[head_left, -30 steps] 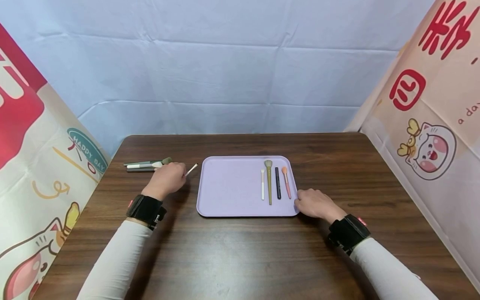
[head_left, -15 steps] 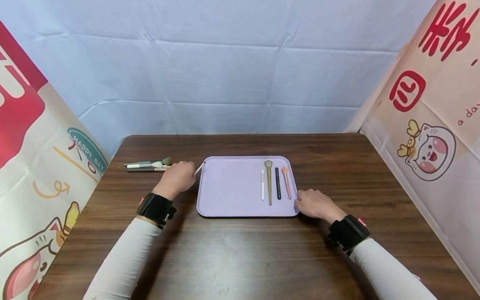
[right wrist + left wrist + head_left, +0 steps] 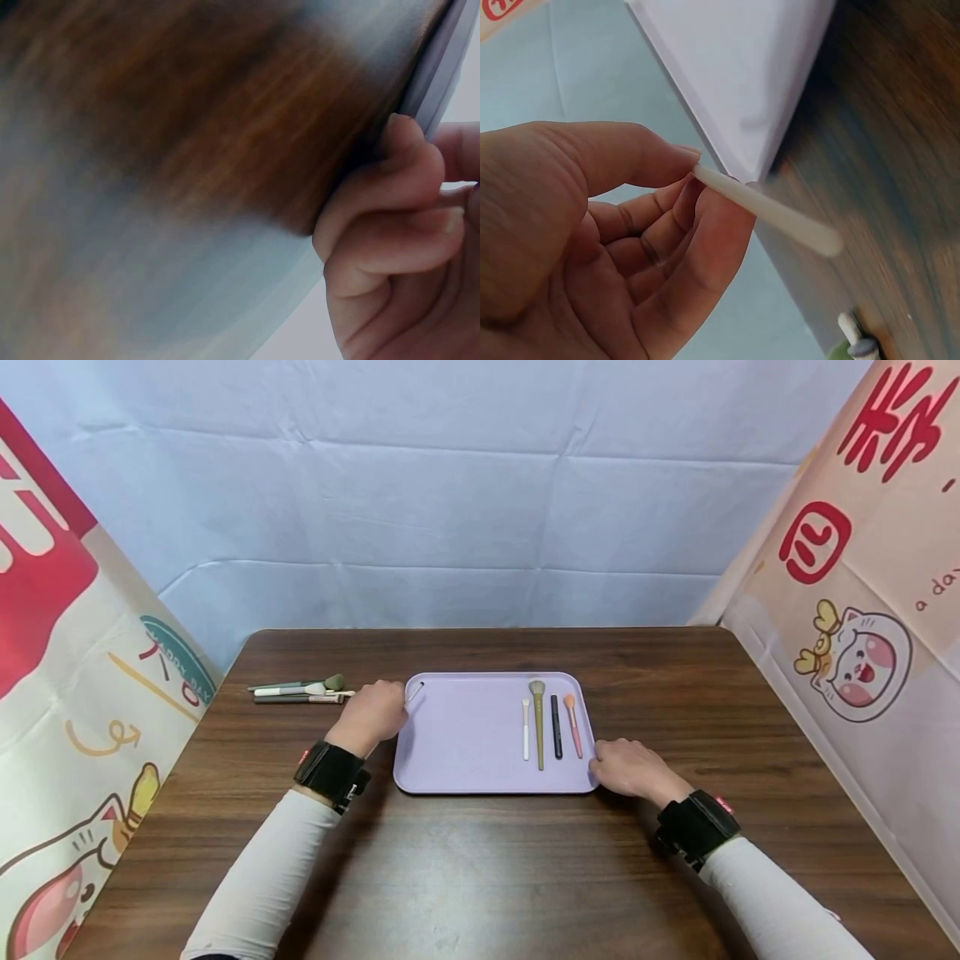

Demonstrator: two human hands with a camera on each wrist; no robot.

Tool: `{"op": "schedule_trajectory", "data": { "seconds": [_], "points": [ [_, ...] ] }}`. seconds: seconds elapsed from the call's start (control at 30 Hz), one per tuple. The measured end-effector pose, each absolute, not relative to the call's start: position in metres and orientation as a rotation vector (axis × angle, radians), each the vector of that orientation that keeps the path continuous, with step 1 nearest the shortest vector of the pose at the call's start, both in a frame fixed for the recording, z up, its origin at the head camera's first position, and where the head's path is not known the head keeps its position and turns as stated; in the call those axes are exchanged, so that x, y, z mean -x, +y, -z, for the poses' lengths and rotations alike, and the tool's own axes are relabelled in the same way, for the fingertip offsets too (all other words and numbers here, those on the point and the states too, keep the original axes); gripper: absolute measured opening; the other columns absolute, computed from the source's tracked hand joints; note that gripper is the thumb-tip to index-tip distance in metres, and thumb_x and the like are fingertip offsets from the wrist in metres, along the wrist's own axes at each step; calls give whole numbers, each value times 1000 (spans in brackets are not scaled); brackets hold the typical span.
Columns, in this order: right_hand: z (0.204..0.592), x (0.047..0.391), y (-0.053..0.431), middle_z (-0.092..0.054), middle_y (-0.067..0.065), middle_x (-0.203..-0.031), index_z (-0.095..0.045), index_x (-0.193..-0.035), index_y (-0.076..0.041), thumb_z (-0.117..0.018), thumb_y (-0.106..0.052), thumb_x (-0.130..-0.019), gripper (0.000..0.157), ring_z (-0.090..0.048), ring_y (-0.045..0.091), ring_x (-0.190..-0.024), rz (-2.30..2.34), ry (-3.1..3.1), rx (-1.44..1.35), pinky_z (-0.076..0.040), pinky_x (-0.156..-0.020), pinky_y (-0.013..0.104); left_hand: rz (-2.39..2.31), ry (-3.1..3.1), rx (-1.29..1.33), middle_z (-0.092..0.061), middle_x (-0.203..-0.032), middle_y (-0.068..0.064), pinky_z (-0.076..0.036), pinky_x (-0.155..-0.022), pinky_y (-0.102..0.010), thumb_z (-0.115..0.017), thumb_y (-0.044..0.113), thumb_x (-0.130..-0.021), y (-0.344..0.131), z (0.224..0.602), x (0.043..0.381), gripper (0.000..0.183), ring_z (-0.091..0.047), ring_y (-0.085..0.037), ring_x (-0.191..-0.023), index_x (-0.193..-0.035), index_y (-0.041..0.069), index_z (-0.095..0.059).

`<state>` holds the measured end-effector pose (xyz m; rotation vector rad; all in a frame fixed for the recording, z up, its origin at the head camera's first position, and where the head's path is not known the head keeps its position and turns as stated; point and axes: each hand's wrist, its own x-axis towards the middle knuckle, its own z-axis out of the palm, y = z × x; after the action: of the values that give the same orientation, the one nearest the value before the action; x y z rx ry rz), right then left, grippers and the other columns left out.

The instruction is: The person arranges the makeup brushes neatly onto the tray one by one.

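My left hand [image 3: 375, 717] pinches a slim white makeup brush [image 3: 769, 206] between thumb and forefinger. In the head view the brush's small dark tip shows over the left rim of a lilac tray [image 3: 461, 735]. My right hand [image 3: 633, 767] holds the tray's right edge, fingers curled at the rim in the right wrist view. Toward the right side of the tray lie a short white brush [image 3: 526, 731], an olive brush with a fluffy head [image 3: 539, 735], a black pen-like stick [image 3: 556, 727] and a pink brush with an orange head [image 3: 573, 725].
Left of the tray, several makeup brushes [image 3: 296, 692] lie in a loose bunch on the brown wooden table [image 3: 480, 860]. A pale blue cloth [image 3: 450, 527] hangs behind the table, and printed cloths flank both sides.
My left hand has carried the white brush rightward from beside the bunch to the tray's left rim. The right hand and tray have stayed in place.
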<state>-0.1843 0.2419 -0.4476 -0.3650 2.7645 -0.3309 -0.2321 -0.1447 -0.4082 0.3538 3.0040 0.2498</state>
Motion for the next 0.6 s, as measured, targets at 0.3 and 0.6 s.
{"op": "schedule_trajectory", "data": {
  "seconds": [0.3,0.6],
  "points": [
    [447,184,242,-55,5,-72,-64,-88,-5,-52,-18,-96,19,-51,21,-63,337,2756,359,-39,-57,33,-286,2997,-309,-72,-101,-20,-52,-66,-45,-56,6,-94,-129,407,233,18,-66,-30,-78,-103,-3,-69],
    [446,183,242,-55,5,-72,-63,-87,-5,-52,-18,-96,19,-51,21,-63,339,2755,359,-39,-57,33,-306,2977,-347,-67,-86,-16,-47,-64,-40,-52,2,-96,-115,404,232,15,-60,-26,-69,-92,-1,-66]
  ]
}}
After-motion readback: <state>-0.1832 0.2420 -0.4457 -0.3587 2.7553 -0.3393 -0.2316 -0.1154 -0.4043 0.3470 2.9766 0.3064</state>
